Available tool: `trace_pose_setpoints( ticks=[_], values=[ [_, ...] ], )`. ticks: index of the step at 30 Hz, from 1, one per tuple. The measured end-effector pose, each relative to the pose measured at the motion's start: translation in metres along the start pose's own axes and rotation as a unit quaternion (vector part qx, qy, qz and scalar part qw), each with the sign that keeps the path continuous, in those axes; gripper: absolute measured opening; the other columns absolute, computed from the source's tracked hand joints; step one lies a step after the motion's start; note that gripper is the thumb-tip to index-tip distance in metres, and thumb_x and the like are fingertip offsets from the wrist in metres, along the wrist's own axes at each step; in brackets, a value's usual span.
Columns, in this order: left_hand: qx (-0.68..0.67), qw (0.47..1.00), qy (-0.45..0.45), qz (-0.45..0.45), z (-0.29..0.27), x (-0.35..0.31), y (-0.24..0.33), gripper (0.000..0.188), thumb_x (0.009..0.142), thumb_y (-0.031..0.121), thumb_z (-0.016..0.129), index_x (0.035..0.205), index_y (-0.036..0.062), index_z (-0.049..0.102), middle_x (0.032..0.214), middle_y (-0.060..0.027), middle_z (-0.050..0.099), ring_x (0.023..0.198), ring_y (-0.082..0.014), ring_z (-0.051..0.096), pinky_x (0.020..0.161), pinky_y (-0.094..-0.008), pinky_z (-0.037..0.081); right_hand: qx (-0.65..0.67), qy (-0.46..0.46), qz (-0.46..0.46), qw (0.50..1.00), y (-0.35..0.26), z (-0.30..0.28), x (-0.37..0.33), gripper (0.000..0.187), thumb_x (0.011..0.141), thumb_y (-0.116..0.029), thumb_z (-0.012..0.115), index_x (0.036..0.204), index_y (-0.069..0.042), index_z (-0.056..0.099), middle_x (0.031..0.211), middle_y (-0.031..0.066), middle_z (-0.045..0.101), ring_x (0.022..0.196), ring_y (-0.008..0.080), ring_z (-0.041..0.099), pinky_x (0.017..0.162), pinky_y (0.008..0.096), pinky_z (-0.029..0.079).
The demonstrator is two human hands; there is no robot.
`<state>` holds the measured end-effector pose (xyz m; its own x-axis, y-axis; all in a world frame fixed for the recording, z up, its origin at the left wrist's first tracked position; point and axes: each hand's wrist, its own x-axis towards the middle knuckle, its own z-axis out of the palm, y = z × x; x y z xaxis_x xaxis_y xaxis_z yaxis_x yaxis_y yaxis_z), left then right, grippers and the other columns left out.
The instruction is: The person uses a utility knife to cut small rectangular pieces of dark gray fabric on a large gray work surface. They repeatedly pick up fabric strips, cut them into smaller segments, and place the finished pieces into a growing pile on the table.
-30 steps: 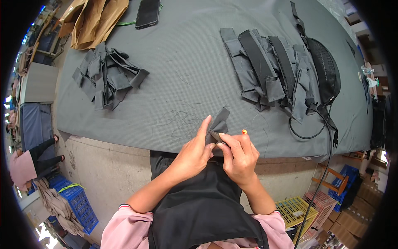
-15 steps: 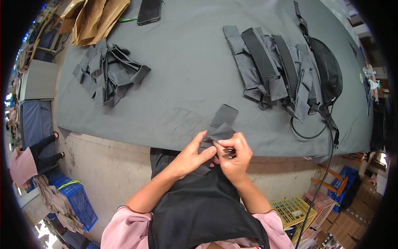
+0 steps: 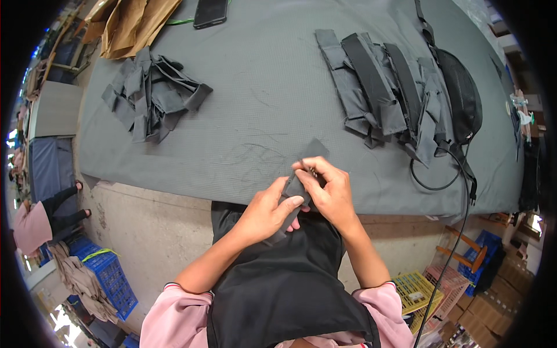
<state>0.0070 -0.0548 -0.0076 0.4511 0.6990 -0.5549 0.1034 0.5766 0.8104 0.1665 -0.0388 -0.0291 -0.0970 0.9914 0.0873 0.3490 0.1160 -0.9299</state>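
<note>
A dark grey fabric strip [image 3: 296, 188] runs between my two hands at the table's near edge. My left hand [image 3: 262, 216] grips its near part, thumb on top and fingers underneath. Higher up on the strip, my right hand [image 3: 332, 194] pinches the cloth between thumb and fingertips. Something small and dark shows between the right fingers, too hidden to name. The strip's far end rests on the grey-covered table [image 3: 255, 110], while its near end hangs over my black apron [image 3: 284, 284].
Piles of grey fabric strips lie at left [image 3: 154, 98] and right [image 3: 377, 87]. Beside the right pile are a black pouch [image 3: 461, 95] and cable [image 3: 464, 197]. A phone [image 3: 210, 13] and brown paper [image 3: 133, 29] lie at the back. Crates [image 3: 415, 293] stand below right.
My right hand has moved up and its fingers now pinch the strip higher. The dark tool seen in its palm is now mostly hidden. The strip has turned between my hands.
</note>
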Motion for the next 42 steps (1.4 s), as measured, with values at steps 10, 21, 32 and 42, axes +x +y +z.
trace_pose_setpoints(
  ticks=[10, 21, 32, 42],
  values=[
    [-0.121, 0.993, -0.002, -0.008, -0.006, 0.006, -0.007, 0.033, 0.097, 0.016, 0.051, 0.123, -0.0015, 0.042, 0.090, -0.0110, 0.062, 0.064, -0.0160, 0.063, 0.058, -0.0268, 0.052, -0.087, -0.004, -0.086, 0.992, -0.033, -0.029, -0.023, 0.022, 0.071, -0.005, 0.074, 0.091, -0.003, 0.066, 0.077, 0.0068, 0.056, 0.058, 0.0148, 0.056, 0.047, 0.0244, 0.045],
    [-0.265, 0.963, 0.047, 0.002, -0.007, 0.005, -0.005, 0.045, 0.098, 0.028, 0.047, 0.133, 0.0024, 0.034, 0.102, -0.0145, 0.061, 0.083, -0.0204, 0.064, 0.074, -0.0336, 0.055, -0.100, 0.035, -0.010, 0.994, -0.026, -0.028, -0.029, 0.019, 0.071, -0.006, 0.074, 0.088, -0.005, 0.067, 0.072, 0.0041, 0.053, 0.056, 0.0157, 0.054, 0.050, 0.0288, 0.042],
    [-0.290, 0.955, 0.052, 0.037, 0.000, 0.006, -0.005, 0.042, 0.098, 0.023, 0.046, 0.133, 0.0033, 0.037, 0.117, -0.0119, 0.056, 0.104, -0.0189, 0.058, 0.091, -0.0340, 0.048, -0.217, 0.030, -0.103, 0.970, -0.028, -0.020, -0.027, 0.024, 0.069, -0.007, 0.074, 0.091, -0.008, 0.066, 0.072, 0.0017, 0.054, 0.053, 0.0182, 0.052, 0.049, 0.0298, 0.040],
    [-0.207, 0.971, 0.045, 0.112, -0.001, 0.005, -0.010, 0.036, 0.098, 0.024, 0.047, 0.126, 0.0044, 0.036, 0.107, -0.0205, 0.060, 0.080, -0.0210, 0.064, 0.072, -0.0316, 0.054, -0.146, 0.132, -0.061, 0.979, -0.024, -0.033, -0.018, 0.023, 0.069, -0.003, 0.073, 0.091, -0.005, 0.066, 0.079, 0.0069, 0.054, 0.062, 0.0200, 0.053, 0.051, 0.0305, 0.042]
  ],
)
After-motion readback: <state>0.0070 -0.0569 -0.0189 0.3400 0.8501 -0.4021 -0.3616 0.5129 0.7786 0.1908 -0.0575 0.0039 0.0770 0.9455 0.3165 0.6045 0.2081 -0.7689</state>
